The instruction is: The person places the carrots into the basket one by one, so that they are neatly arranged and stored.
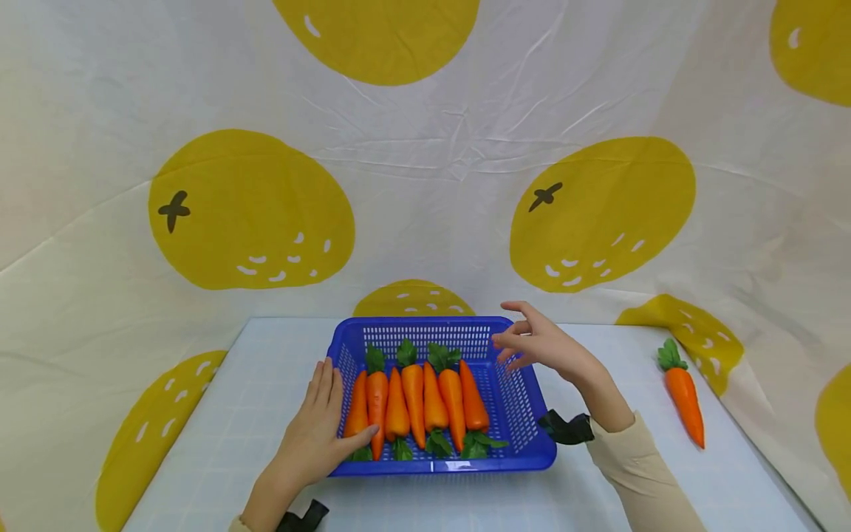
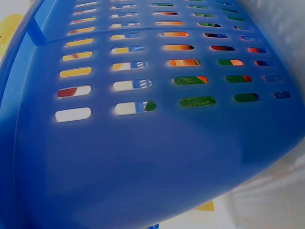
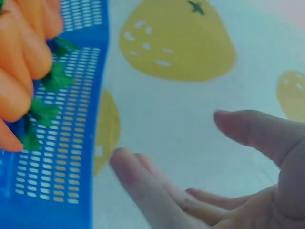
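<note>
A blue plastic basket stands on the table, its slotted wall filling the left wrist view. Several orange carrots with green leafy tops lie side by side in it, tops alternating front and back. My left hand rests at the basket's left rim with fingers straight and thumb reaching over the front left corner. Above the right rim hovers my right hand, fingers spread and holding nothing. The right wrist view shows the same hand with thumb and fingers apart, beside the basket wall.
A single carrot lies on the table near its right edge, leaves toward the back. The table has a pale checked cover. Behind it hangs a white cloth printed with yellow fruit. Black straps circle the wrists.
</note>
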A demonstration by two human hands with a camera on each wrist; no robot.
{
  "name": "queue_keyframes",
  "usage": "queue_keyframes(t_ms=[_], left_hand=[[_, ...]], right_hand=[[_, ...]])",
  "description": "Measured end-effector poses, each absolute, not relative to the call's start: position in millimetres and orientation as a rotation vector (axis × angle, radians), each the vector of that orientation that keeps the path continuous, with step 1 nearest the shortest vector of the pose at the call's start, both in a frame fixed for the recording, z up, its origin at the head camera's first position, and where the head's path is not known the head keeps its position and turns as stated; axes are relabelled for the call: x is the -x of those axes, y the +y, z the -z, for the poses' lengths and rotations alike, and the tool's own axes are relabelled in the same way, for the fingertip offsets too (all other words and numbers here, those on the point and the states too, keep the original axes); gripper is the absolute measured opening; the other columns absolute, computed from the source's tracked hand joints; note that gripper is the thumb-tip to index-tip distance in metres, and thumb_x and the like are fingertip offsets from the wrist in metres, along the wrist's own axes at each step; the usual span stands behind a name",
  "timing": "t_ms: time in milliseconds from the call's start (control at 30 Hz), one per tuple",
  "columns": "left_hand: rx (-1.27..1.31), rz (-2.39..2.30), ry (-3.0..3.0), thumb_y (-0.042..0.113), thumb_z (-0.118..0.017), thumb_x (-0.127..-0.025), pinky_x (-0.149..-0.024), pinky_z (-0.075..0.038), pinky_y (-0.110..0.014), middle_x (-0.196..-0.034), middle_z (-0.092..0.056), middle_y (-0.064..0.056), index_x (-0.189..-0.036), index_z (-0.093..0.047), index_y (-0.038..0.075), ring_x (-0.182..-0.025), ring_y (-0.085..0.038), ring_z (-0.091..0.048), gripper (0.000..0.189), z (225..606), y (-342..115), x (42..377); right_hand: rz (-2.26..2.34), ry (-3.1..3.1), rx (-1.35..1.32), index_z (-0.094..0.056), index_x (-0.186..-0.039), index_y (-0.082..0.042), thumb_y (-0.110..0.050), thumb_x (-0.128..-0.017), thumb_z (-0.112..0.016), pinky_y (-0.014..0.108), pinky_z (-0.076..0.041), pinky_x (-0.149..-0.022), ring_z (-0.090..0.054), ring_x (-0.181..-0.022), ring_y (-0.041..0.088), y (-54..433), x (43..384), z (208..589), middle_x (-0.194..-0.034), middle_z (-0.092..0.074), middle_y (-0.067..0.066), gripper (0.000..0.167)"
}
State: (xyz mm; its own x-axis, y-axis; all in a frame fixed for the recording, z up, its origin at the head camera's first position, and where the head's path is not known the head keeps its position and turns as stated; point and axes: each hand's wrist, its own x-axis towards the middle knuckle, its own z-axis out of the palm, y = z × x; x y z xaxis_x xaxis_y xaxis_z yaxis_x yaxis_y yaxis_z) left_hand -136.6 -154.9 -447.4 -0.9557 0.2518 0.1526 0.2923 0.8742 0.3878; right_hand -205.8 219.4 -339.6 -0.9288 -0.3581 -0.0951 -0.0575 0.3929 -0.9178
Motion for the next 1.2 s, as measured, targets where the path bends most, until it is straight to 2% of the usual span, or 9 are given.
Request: queue_keyframes(t_ms=[167,267,400,600,733,867,967,1033,1200], left_hand=[[0.43,0.631,-2.954,0.068,-0.062,-0.085,-0.114,-0.021,-0.057,-0.162,0.0,-0.027,-0.153,-0.017,-0.012,-0.149,-0.043,0.001,0.113,448.1,-154.6,137.2],[0.428,0.625,-2.957,0.067,-0.062,-0.085,-0.114,-0.021,-0.057,-0.163,0.001,-0.027,-0.153,-0.017,-0.012,-0.149,-0.043,0.001,0.113,448.2,-154.4,136.9],[0.43,0.634,-2.953,0.067,-0.062,-0.085,-0.113,-0.022,-0.057,-0.163,0.001,-0.027,-0.153,-0.017,-0.012,-0.149,-0.043,0.001,0.113,447.3,-153.7,136.4],[0.435,0.64,-2.956,0.068,-0.061,-0.085,-0.113,-0.022,-0.056,-0.163,0.001,-0.027,-0.153,-0.017,-0.012,-0.15,-0.042,0.001,0.113,446.8,-152.6,136.4],[0.433,0.627,-2.959,0.068,-0.061,-0.085,-0.114,-0.022,-0.056,-0.163,0.001,-0.027,-0.153,-0.017,-0.011,-0.15,-0.042,0.001,0.113,447.3,-153.1,136.6],[0.436,0.621,-2.952,0.068,-0.061,-0.086,-0.114,-0.022,-0.056,-0.163,0.0,-0.027,-0.153,-0.017,-0.011,-0.15,-0.042,0.001,0.113,447.5,-153.7,137.5],[0.437,0.627,-2.952,0.068,-0.062,-0.086,-0.114,-0.022,-0.056,-0.163,0.0,-0.027,-0.153,-0.017,-0.012,-0.15,-0.042,0.001,0.113,447.3,-153.9,137.8],[0.439,0.636,-2.953,0.067,-0.062,-0.086,-0.114,-0.021,-0.056,-0.163,0.0,-0.027,-0.153,-0.017,-0.012,-0.15,-0.042,0.002,0.112,447.1,-154.0,137.9],[0.441,0.633,-2.95,0.066,-0.063,-0.086,-0.114,-0.021,-0.056,-0.162,0.0,-0.027,-0.152,-0.017,-0.012,-0.15,-0.043,0.001,0.112,446.4,-154.2,137.8]], right_hand=[[1.73,2.546,0.4,-0.032,-0.15,-0.004,-0.023,-0.1,-0.06,0.044,-0.057,-0.083,-0.066,-0.103,0.039,243.3,196.1,342.0,-0.116,-0.063,0.025,0.06],[1.865,2.667,0.405,-0.04,-0.146,-0.003,-0.021,-0.102,-0.058,0.034,-0.058,-0.08,-0.069,-0.099,0.029,260.9,191.2,346.2,-0.116,-0.064,0.022,0.05],[2.074,2.837,0.293,-0.049,-0.138,-0.006,-0.016,-0.101,-0.059,0.022,-0.057,-0.075,-0.07,-0.09,0.015,287.5,185.7,351.4,-0.109,-0.068,0.008,0.041],[2.209,3.099,-0.298,-0.061,-0.126,-0.005,-0.011,-0.097,-0.063,0.01,-0.051,-0.069,-0.065,-0.079,0.005,336.1,183.2,366.2,-0.097,-0.064,-0.007,0.03],[2.027,3.156,-0.797,-0.066,-0.121,-0.013,-0.019,-0.096,-0.064,0.005,-0.045,-0.071,-0.057,-0.081,-0.002,374.7,183.2,383.6,-0.095,-0.058,-0.017,0.026],[1.887,3.069,-1.121,-0.067,-0.117,-0.016,-0.028,-0.094,-0.064,0.006,-0.04,-0.069,-0.048,-0.081,-0.006,411.5,183.2,406.0,-0.093,-0.053,-0.022,0.026],[1.765,2.98,-1.255,-0.064,-0.123,-0.012,-0.033,-0.094,-0.063,0.008,-0.039,-0.064,-0.043,-0.081,-0.002,432.9,182.2,423.7,-0.098,-0.048,-0.017,0.036],[1.67,2.927,-1.304,-0.059,-0.131,-0.01,-0.035,-0.095,-0.061,0.009,-0.039,-0.064,-0.041,-0.084,0.004,443.6,181.4,433.4,-0.106,-0.046,-0.008,0.045],[1.517,2.831,-1.29,-0.037,-0.149,0.002,-0.037,-0.096,-0.055,0.027,-0.045,-0.084,-0.04,-0.103,0.028,459.3,179.9,447.2,-0.13,-0.037,0.022,0.069]])
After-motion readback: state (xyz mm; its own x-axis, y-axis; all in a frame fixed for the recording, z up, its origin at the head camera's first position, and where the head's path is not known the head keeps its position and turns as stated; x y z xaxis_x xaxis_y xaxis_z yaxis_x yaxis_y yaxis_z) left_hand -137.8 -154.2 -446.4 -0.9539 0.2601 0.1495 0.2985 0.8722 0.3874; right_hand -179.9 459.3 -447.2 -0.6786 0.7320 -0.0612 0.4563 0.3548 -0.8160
